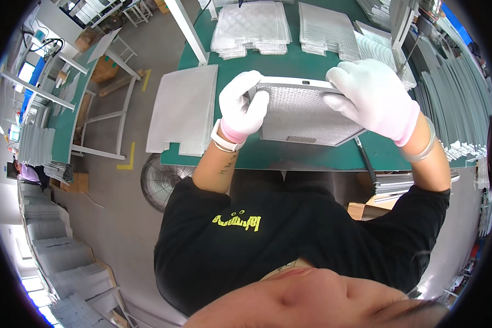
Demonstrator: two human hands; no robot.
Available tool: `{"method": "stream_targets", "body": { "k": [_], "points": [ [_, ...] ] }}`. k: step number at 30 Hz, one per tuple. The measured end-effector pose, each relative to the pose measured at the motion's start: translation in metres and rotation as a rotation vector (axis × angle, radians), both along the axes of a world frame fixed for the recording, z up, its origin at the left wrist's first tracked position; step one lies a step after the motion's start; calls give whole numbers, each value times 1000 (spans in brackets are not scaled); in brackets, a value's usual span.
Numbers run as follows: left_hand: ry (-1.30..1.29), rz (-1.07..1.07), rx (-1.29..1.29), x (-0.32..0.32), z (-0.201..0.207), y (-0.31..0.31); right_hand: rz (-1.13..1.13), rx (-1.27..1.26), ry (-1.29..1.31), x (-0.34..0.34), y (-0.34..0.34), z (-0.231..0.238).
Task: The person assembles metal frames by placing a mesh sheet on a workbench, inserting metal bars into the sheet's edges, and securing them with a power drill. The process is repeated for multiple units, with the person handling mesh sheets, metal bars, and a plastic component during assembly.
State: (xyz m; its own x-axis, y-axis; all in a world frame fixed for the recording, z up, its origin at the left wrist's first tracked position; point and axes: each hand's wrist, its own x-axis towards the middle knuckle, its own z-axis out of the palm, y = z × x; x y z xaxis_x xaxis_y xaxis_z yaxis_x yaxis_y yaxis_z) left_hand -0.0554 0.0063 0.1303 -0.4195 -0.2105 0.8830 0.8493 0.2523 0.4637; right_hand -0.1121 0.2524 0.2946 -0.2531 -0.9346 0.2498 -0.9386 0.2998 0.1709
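My left hand [241, 104], in a white glove with a pink cuff, is closed on the left end of a framed metal mesh filter panel [311, 115]. My right hand [374, 98], gloved the same way, grips the panel's far right corner, thumb on the mesh side. The panel is tilted up over the near part of a green worktable [238, 156], its silver frame edge at the top. Whether its lower edge touches the table I cannot tell. A slim black-handled tool [365, 158] lies by the table's front edge, right of the panel.
Stacks of notched mesh sheets [251, 27] and more mesh sheets [328, 30] sit at the back. Pale sheets [183, 106] overhang the table's left edge. White posts [187, 27] rise there. Many grey frames [448, 93] line the right. A round fan [161, 180] stands on the floor.
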Motion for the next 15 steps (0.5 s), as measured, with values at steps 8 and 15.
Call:
{"method": "stream_targets", "body": {
  "k": [8,15],
  "points": [
    [-73,294,-145,-16,7,-2,-197,-1256,-139,-3,111,-129],
    [-294,116,-406,6,128,-15,-948,-228,-189,38,155,-287]
  ]
}}
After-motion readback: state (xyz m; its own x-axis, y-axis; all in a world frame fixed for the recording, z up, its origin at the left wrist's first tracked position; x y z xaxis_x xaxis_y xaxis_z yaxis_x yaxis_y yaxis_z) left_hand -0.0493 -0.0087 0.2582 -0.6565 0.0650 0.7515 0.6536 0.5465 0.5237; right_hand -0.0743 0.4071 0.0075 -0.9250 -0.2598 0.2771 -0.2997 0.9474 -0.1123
